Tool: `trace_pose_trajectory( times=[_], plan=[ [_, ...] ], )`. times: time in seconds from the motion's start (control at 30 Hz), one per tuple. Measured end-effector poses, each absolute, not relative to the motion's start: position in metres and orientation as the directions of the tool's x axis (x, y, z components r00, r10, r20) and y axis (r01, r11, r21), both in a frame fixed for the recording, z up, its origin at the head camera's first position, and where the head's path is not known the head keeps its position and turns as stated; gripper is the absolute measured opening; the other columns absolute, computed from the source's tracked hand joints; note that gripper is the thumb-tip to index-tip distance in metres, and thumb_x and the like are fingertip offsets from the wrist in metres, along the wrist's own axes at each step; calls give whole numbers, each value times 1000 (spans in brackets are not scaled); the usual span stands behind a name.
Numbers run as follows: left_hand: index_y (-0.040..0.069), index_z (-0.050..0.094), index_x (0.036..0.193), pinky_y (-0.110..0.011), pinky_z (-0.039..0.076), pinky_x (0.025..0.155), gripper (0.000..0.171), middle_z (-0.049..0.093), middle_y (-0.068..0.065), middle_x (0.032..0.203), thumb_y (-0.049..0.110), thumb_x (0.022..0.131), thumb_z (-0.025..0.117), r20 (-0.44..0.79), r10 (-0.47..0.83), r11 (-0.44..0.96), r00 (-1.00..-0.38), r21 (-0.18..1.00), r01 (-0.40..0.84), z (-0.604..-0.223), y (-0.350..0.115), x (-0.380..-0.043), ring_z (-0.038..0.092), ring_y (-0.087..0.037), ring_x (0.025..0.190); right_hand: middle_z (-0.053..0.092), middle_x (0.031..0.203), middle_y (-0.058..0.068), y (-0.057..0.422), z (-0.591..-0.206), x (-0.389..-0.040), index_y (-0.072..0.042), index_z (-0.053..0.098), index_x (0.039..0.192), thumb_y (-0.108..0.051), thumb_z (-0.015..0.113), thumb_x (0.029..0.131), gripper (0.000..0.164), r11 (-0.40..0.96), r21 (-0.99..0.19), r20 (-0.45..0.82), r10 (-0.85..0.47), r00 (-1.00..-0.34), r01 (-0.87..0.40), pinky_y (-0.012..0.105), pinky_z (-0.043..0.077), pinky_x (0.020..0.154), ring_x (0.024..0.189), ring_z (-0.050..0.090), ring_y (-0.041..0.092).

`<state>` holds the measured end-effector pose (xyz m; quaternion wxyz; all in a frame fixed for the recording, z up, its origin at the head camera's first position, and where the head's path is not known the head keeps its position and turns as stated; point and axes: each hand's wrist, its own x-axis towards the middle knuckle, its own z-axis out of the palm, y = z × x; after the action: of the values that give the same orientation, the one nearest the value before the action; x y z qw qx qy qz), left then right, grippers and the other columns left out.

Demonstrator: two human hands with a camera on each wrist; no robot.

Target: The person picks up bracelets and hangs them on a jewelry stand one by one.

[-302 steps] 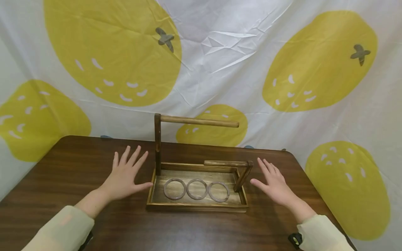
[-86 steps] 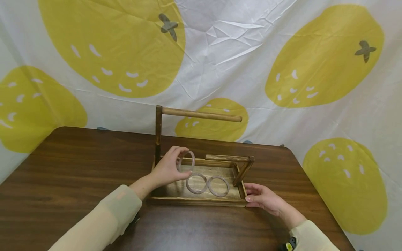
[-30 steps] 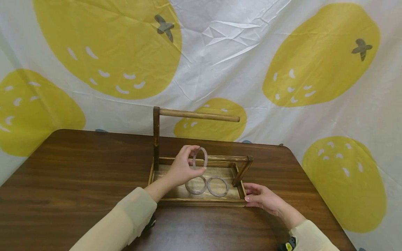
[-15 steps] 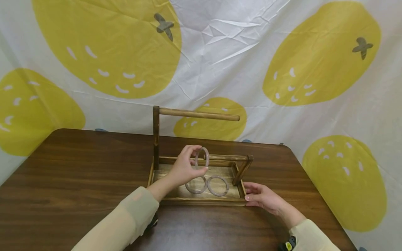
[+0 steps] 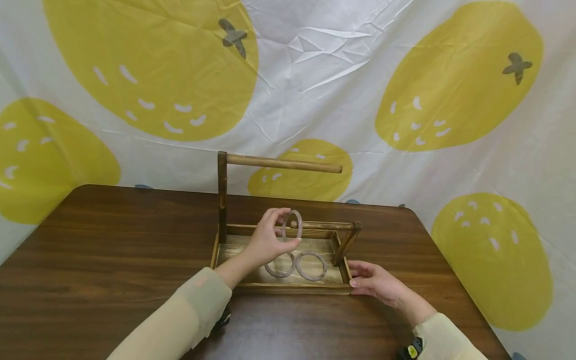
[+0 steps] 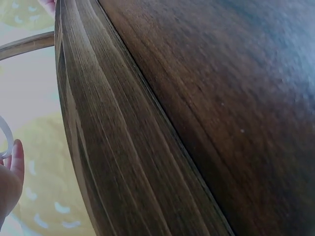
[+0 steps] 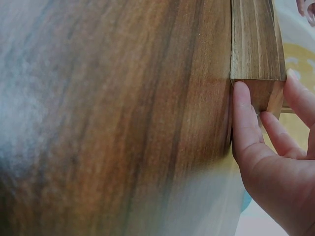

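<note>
My left hand [image 5: 267, 240] pinches a pale, translucent bangle [image 5: 300, 225] between thumb and fingers, upright above a wooden tray [image 5: 292, 288]. The free left end of the lower wooden bar [image 5: 324, 226] shows within the bangle's opening in the head view. Two more bangles lie side by side on the tray floor: a left bangle [image 5: 280, 276], partly covered by the hand, and a right bangle [image 5: 311, 279]. At the tray's right front corner, my right hand [image 5: 380, 286] rests its fingers against the end wall; the right wrist view shows its fingertips [image 7: 241, 87] pressed there.
A tall post [image 5: 222, 195] rises from the tray's left end and bears a longer upper bar [image 5: 283, 164], its free end pointing right. The lower bar's short post [image 5: 347, 244] stands at the right end. Behind the brown table [image 5: 112, 250] hangs a lemon-patterned cloth [image 5: 315, 100].
Ten seconds ago both hands were spread apart and three bangles lay in the tray. My left hand lifted the leftmost and carried it right, lately inching toward the lower bar. My right hand keeps its place.
</note>
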<state>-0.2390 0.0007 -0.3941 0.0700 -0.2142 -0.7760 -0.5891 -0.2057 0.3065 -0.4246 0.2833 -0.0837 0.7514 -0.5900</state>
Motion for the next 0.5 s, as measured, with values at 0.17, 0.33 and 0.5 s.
trace_pose_trajectory(
  times=[0.17,0.33,0.5],
  plan=[
    [-1,47,129,-39,52,83,63,48,-20,122,12,75,76,362,246,191,-899,891,412,-395,4,-240,49,-28,104,37,133,36,306,-424,-205,17,14,142,-10,59,91,74,289,-934,-326,-462,-825,208,32,52,87,100,58,10],
    [-2,47,129,-42,51,84,62,48,-21,122,12,75,76,360,237,166,-902,900,403,-396,7,-240,49,-31,105,37,134,36,307,-424,-205,17,13,142,-11,59,91,73,292,-935,-324,-464,-824,203,32,52,87,101,58,10],
    [-2,47,129,-41,52,83,62,47,-21,122,12,75,76,355,230,166,-906,903,396,-398,10,-242,50,-30,104,36,134,36,307,-425,-205,17,14,142,-11,59,91,74,293,-935,-321,-467,-824,199,32,52,87,101,58,10]
  ],
)
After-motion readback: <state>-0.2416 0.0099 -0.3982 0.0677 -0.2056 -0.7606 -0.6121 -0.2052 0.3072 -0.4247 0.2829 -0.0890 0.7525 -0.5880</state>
